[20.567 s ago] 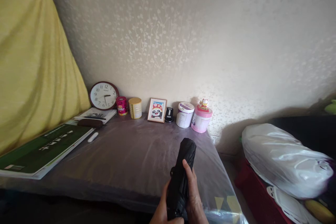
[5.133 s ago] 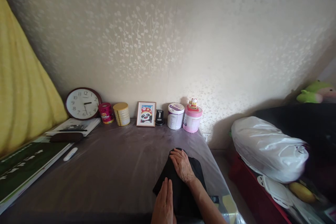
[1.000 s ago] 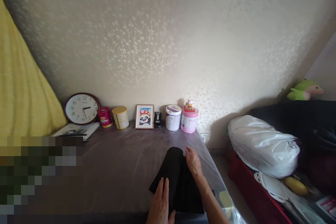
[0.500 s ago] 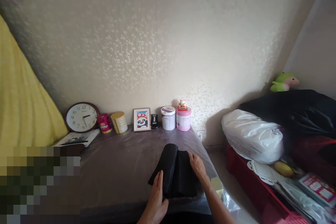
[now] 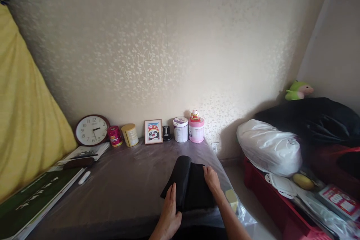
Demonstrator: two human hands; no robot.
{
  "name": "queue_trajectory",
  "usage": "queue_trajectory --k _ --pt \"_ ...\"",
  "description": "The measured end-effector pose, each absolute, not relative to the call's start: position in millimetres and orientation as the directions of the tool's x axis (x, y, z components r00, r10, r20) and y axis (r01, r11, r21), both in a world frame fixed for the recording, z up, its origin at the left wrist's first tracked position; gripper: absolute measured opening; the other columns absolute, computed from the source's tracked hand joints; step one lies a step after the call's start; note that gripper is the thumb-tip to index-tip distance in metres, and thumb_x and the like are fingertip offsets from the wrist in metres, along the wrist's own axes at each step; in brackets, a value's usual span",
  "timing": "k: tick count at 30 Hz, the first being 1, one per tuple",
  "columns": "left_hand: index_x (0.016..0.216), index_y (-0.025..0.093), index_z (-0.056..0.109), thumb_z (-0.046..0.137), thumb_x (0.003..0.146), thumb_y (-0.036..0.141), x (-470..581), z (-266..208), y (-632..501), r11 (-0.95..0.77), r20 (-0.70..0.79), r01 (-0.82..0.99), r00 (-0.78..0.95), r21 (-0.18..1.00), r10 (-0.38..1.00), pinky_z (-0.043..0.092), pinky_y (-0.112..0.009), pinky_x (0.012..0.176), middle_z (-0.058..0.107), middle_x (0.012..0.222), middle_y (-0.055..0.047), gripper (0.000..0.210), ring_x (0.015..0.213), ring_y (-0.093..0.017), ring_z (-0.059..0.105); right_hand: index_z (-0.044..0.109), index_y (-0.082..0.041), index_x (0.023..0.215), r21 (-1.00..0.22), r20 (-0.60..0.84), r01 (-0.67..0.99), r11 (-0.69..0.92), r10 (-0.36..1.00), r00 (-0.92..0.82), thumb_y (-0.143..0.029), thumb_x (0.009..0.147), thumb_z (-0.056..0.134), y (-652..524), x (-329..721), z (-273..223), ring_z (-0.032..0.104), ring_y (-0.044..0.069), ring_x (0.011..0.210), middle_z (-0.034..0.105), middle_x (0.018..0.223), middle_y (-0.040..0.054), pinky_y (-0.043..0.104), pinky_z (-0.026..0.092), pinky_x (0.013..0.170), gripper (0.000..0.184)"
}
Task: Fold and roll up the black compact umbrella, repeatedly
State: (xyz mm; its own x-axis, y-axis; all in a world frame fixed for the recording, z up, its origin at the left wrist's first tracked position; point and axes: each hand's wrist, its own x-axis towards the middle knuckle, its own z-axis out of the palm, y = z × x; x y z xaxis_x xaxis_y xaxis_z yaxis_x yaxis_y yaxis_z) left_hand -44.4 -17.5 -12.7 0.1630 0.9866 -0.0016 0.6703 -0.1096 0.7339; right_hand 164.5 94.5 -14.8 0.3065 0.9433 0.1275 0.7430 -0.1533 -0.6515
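A piece of black folded cloth (image 5: 198, 189) lies near the front right of the covered table. Its left part (image 5: 181, 174) is folded over into a rounded, raised flap, while the right part lies flatter. My left hand (image 5: 170, 210) rests against the flap's lower left with fingers stretched out and the thumb apart, near the bottom edge. At the upper right edge, my right hand (image 5: 212, 180) has its fingers closed on the cloth. The undersides of the cloth and some fingertips are hidden.
Along the wall stand a clock (image 5: 92, 130), several tins (image 5: 130, 135), a framed panda picture (image 5: 153, 132) and a lucky-cat figure (image 5: 195, 115). A green book (image 5: 42, 195) and white stick (image 5: 84, 178) lie left. A red box (image 5: 270, 198) with a white bag (image 5: 268, 146) stands right.
My right hand and the cloth edge it grips have moved slightly right, and the flatter part looks wider. The view has shifted a little, and the green book now shows.
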Motion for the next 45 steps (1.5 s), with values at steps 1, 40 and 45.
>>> queue_trajectory --k 1,40,45 --pt "0.14 0.007 0.003 0.038 0.058 -0.003 -43.6 -12.0 -17.7 -0.109 -0.001 0.674 0.161 0.73 0.987 0.013 -0.027 0.112 0.009 0.15 -0.014 0.089 0.138 -0.018 0.011 0.06 -0.02 0.07 -0.676 0.138 0.724 -0.133 0.943 0.302 -0.033 0.086 0.039 95.8 164.6 -15.3 0.065 0.023 0.077 0.068 0.074 0.0084 0.029 0.043 0.066 0.03" --pt "0.134 -0.002 0.024 0.045 0.067 0.012 -48.0 -18.5 -21.4 -0.065 -0.065 0.815 0.125 0.576 0.99 0.025 -0.038 0.11 0.028 0.143 -0.023 0.072 0.134 -0.028 0.025 0.055 -0.018 0.088 -0.711 0.048 0.701 0.049 0.999 -0.021 -0.025 0.087 0.039 120.4 53.5 25.9 0.064 0.011 0.059 0.069 0.062 -0.0014 0.02 0.039 0.058 0.018" --pt "0.131 0.006 0.033 0.039 0.08 0.027 -61.4 -31.6 -28.7 -0.074 -0.002 0.82 0.091 0.568 0.996 0.033 -0.039 0.106 0.039 0.138 -0.018 0.056 0.129 -0.028 0.035 0.057 -0.021 0.08 -0.692 0.087 0.71 0.132 0.991 -0.099 -0.023 0.087 0.038 108.8 53.3 28.5 0.063 0.01 0.063 0.069 0.065 -0.0025 0.019 0.038 0.061 0.021"
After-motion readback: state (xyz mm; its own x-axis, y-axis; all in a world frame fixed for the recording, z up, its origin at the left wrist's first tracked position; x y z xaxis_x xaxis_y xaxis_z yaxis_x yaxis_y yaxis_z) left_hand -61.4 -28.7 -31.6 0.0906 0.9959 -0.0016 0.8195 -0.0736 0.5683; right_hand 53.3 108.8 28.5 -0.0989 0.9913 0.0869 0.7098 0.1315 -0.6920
